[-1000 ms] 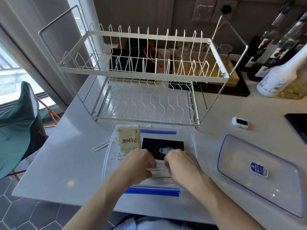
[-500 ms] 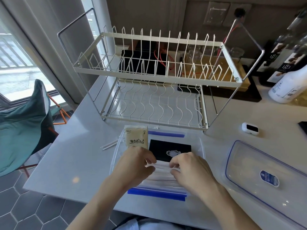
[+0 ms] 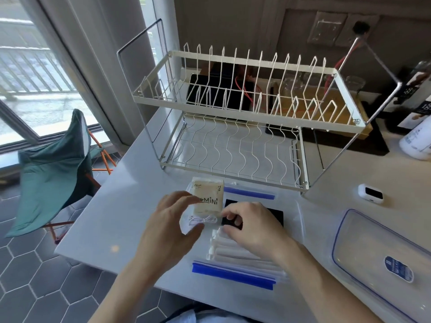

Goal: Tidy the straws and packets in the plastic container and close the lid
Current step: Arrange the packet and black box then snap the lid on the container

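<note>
Clear plastic container: left hand open, fingers spread beside beige packet; right hand pinches black packet above white wrapped straws.

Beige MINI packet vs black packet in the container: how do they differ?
Colour: the beige MINI packet is pale with dark lettering; the black packet is dark.
Place: the beige MINI packet sits at the far-left end of the container, the black packet to its right.
Contact: the left hand spreads around the beige MINI packet's near-left side; the right hand curls fingers onto the black packet.
Shared: both flat, inside the container, beyond the white straws.
</note>
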